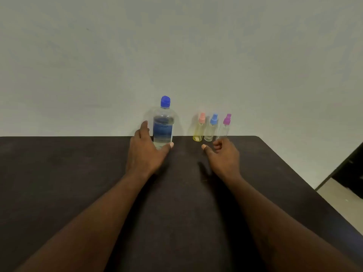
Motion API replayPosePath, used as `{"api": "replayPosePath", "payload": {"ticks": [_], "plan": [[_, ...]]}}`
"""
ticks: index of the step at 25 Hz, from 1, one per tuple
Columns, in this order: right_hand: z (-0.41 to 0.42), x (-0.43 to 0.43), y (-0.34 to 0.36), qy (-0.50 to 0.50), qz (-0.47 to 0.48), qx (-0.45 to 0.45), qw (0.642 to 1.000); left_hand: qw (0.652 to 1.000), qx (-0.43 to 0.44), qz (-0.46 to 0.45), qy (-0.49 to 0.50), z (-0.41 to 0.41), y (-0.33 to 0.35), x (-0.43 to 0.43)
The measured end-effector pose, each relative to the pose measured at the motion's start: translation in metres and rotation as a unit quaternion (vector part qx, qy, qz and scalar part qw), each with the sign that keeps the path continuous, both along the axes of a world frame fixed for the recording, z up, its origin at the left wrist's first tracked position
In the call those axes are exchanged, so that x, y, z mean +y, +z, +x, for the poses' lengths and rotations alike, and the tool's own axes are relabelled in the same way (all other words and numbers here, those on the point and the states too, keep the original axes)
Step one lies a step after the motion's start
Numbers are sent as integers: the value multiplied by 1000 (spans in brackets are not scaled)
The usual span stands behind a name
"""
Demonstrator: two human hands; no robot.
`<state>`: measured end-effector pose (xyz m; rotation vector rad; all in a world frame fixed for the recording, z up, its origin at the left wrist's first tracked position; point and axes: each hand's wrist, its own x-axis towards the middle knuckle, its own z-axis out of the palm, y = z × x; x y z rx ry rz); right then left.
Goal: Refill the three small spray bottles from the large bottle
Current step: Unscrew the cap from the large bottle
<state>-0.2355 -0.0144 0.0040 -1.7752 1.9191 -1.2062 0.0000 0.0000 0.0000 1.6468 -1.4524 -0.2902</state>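
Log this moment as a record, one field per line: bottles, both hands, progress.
large bottle: upright, blue cap on, partly full of clear liquid, at the far edge of the dark table
spray bottles: pink-top bottle, blue-top bottle, purple-top bottle, standing in a row to its right, tops on
left hand: wraps the large bottle's lower part
right hand: loosely curled, holds nothing, near the purple-top bottle
progress: nothing opened yet

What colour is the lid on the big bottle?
Blue. The lid on the big bottle shows best in the head view.
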Motion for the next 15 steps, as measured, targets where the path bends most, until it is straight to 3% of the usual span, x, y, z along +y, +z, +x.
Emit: {"api": "replayPosePath", "payload": {"ticks": [2, 7, 15], "plan": [[3, -10, 0, -16, -6, -21, 1000, 1000, 22, -11, -1, -1, -3, -18], [13, -20, -3, 24, 2, 29, 999, 999, 40, -5, -28, -7, -1, -35], [22, -1, 5, 48, 18, 88, 995, 999, 35, 23, 6, -1, 1, 21]]}}
